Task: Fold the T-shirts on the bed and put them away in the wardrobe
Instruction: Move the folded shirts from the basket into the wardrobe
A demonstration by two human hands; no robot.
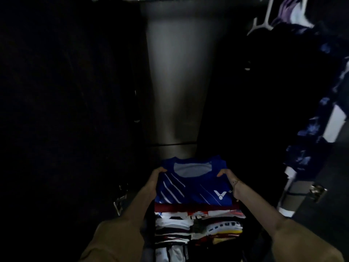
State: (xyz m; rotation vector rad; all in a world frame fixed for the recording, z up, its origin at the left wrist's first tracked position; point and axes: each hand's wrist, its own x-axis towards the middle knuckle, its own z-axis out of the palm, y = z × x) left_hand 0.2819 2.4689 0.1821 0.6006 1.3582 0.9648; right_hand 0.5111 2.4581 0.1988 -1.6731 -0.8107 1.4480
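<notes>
Both hands, left hand (pixel 154 179) and right hand (pixel 227 177), grip between them a folded blue white-striped T-shirt (pixel 194 183) atop the stack of folded shirts (pixel 198 224) beneath.

Both arms reach forward and slightly down, elbows bent outward. The left hand (pixel 154 179) and the right hand (pixel 227 177) face each other, well apart, fingers curled in a grip, thumbs on top.

At the upper right of the frame a white hanger (pixel 261 19) carries a blue-and-white patterned garment (pixel 321 103) that drapes down the right edge. A metal hinge (pixel 319 191) glints at lower right.
</notes>
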